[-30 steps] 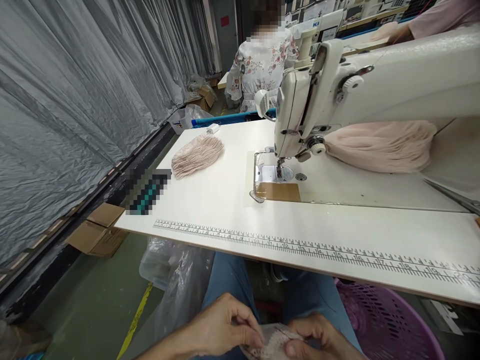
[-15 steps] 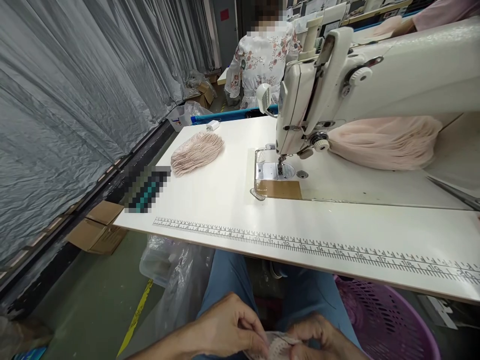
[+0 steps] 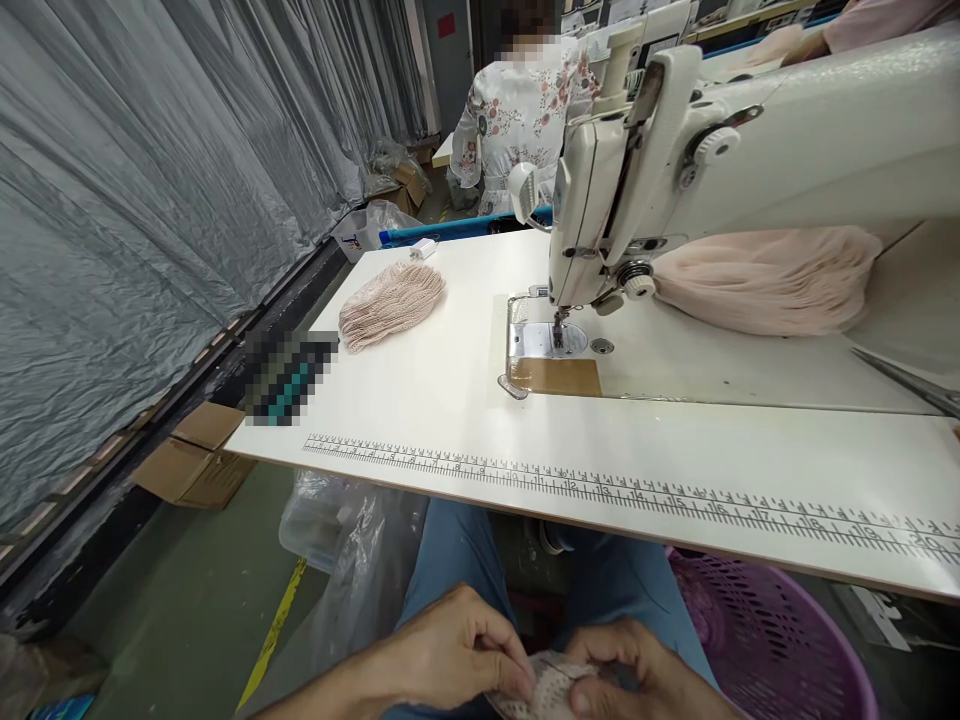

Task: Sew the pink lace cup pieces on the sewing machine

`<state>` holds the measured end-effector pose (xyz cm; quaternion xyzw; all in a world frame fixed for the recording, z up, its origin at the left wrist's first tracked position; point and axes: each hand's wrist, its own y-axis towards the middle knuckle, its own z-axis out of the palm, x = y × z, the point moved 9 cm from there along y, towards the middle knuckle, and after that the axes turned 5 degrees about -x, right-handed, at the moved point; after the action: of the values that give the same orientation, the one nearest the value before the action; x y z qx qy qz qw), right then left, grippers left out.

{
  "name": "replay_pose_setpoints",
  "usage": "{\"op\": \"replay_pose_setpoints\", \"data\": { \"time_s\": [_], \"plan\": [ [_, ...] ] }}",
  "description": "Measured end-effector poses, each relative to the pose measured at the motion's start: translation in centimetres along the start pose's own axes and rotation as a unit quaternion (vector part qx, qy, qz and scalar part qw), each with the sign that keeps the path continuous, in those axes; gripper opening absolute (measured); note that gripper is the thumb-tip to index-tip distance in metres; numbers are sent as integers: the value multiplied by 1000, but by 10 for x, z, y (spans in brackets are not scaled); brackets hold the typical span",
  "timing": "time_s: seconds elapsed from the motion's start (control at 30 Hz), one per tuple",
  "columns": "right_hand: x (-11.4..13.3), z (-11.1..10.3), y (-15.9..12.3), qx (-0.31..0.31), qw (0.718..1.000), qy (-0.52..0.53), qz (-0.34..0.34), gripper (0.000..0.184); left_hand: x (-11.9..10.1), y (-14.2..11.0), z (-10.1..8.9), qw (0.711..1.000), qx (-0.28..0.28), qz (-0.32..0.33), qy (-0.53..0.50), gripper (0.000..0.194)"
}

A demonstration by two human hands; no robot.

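Observation:
Low over my lap, my left hand (image 3: 472, 650) and my right hand (image 3: 630, 672) pinch a small piece of pale, holed lace fabric (image 3: 551, 684) between them. Its lower part runs out of the picture. Up on the white table (image 3: 420, 400) lies a bundle of beige lace pieces (image 3: 391, 305), at the left. The sewing machine (image 3: 600, 210) stands to the right, its presser foot (image 3: 559, 328) over the metal needle plate. Behind the needle, under the machine's arm, rests a stack of peach sheer fabric (image 3: 772, 280).
A printed ruler (image 3: 600, 490) runs along the table's front edge. Scissors or a similar metal tool (image 3: 907, 382) lie at the right. Below are a purple basket (image 3: 795, 640) and a plastic bag (image 3: 367, 570). A person (image 3: 517, 130) sits beyond the table.
My right hand has shifted slightly on the lace fabric, and more of the fabric shows between my hands. The view has moved very slightly.

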<state>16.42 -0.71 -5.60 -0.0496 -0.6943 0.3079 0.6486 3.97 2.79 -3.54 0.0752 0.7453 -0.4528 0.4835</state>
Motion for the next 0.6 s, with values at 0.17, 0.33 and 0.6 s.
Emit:
{"op": "replay_pose_setpoints", "data": {
  "time_s": [0.17, 0.33, 0.6],
  "plan": [
    [-6, 7, 7, 34, 999, 17, -1, 50, 3, 0, -1, 1000, 1, 3, 11, 19],
    [-8, 10, 11, 35, 998, 40, -14, 53, 9, -1, 2, 999, 12, 22, 40, 36],
    [2, 0, 4, 10, 1000, 25, -9, 41, 11, 2, 6, 999, 4, -6, 31, 42]
  ]
}}
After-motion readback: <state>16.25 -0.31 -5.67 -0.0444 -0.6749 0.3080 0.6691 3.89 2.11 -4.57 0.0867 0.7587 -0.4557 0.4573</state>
